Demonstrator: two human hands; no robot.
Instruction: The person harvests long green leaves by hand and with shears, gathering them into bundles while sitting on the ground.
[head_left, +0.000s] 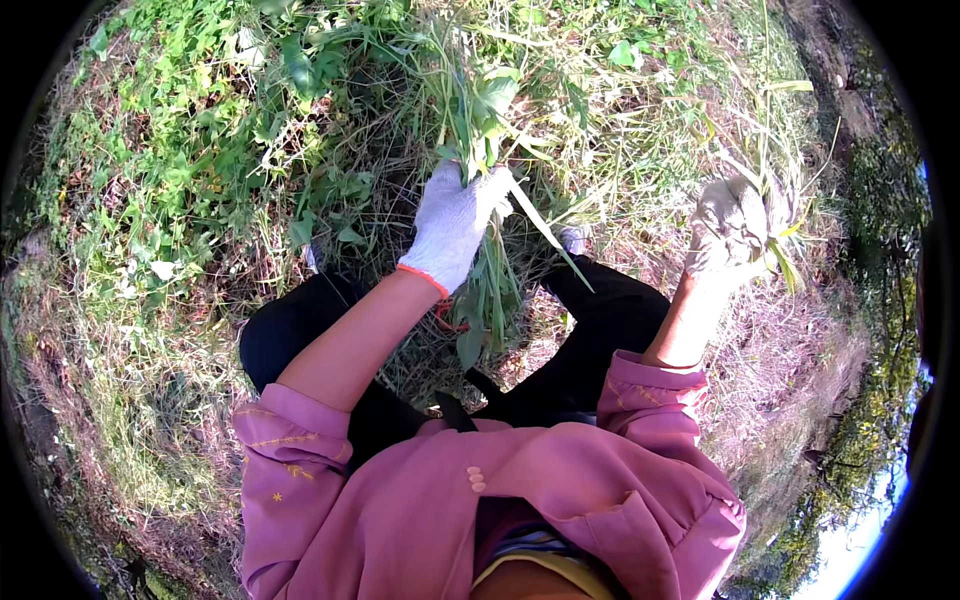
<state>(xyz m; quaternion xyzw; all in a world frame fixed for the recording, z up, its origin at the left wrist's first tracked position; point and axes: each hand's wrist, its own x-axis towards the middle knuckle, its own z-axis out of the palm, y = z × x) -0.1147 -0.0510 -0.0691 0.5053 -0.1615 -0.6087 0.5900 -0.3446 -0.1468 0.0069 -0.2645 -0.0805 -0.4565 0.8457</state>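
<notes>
My left hand (457, 221), in a white knit glove with an orange cuff edge, is closed around a bunch of green grass and leafy stems (474, 105). The bunch passes through the fist, with leaves above it and more hanging below between my knees. Off to the right, my right hand (739, 221) wears a soiled light glove and is closed on a few long grass stems (784, 262) that stick out above and below it. The two hands are well apart.
Leafy green plants (172, 172) grow thickly at the upper left. Dry cut-looking grass (787, 360) covers the ground at the right. My black-trousered legs (600, 330) are bent on both sides of the bunch. Something orange (448, 319) lies partly hidden behind the leaves.
</notes>
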